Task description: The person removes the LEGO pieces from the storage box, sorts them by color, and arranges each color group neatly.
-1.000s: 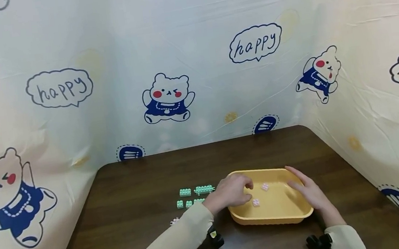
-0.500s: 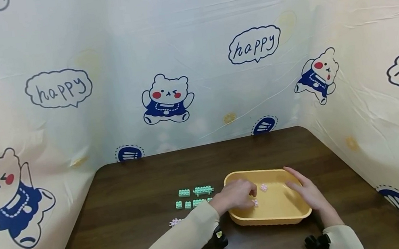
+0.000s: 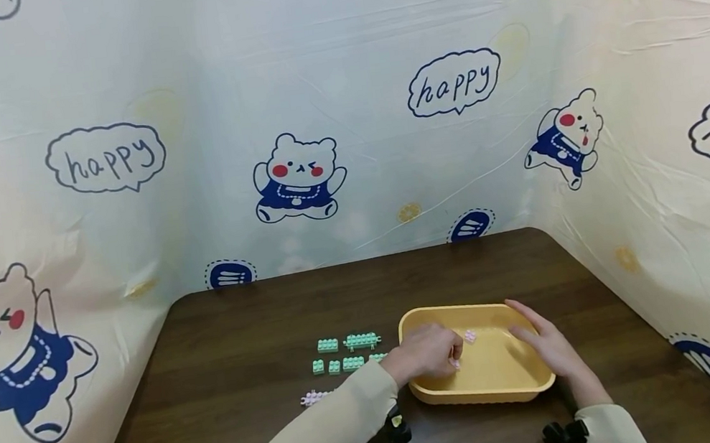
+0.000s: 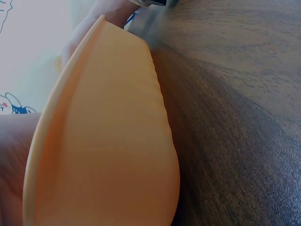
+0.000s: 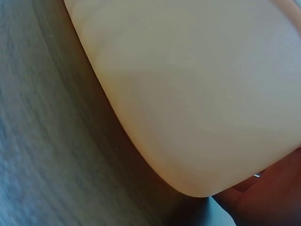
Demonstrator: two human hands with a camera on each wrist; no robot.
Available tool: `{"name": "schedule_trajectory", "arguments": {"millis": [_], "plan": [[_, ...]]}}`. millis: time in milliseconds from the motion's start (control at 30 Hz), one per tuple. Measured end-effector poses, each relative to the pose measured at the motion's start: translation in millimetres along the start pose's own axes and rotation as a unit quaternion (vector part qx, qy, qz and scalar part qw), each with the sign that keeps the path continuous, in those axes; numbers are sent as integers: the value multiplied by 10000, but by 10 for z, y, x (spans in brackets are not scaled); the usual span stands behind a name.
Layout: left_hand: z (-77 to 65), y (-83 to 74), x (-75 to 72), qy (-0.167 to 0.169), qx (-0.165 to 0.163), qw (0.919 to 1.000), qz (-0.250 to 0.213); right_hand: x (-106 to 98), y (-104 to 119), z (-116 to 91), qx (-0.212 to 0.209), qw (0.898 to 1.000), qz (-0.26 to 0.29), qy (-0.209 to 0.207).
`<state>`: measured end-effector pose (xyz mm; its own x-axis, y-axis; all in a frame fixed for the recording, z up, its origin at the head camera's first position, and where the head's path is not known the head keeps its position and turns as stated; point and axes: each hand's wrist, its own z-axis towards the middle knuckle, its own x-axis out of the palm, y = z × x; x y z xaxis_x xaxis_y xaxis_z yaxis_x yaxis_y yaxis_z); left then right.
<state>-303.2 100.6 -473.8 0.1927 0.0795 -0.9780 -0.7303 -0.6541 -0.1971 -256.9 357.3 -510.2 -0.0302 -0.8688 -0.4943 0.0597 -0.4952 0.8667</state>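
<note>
Left hand [image 3: 430,351] pinches a half-hidden pink brick [image 3: 455,364] inside the yellow tray [image 3: 500,368].
The right hand [image 3: 553,345] touches its rim, thumb and fingers apart; tray wall hides the brick in both wrist views; a sleeve [image 3: 325,427] overlaps a lilac piece [image 3: 311,398].

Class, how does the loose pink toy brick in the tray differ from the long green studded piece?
The pink brick is short; the green piece is longer. The brick lies inside the yellow rectangular tray; the piece sits on the brown wooden table. Both look studded.
</note>
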Motion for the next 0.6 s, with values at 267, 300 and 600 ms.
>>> {"name": "schedule_trajectory", "arguments": {"millis": [267, 300, 600], "plan": [[13, -2, 38, -6, -67, 10000, 20, 13, -3, 0, -30, 10000, 17, -14], [15, -4, 42, -9, -79, 10000, 24, 13, -3, 0, -25, 10000, 19, -13], [20, -8, 55, 44, -160, 9998, -55, 14, -1, -14, 27, 10000, 77, 1]]}}
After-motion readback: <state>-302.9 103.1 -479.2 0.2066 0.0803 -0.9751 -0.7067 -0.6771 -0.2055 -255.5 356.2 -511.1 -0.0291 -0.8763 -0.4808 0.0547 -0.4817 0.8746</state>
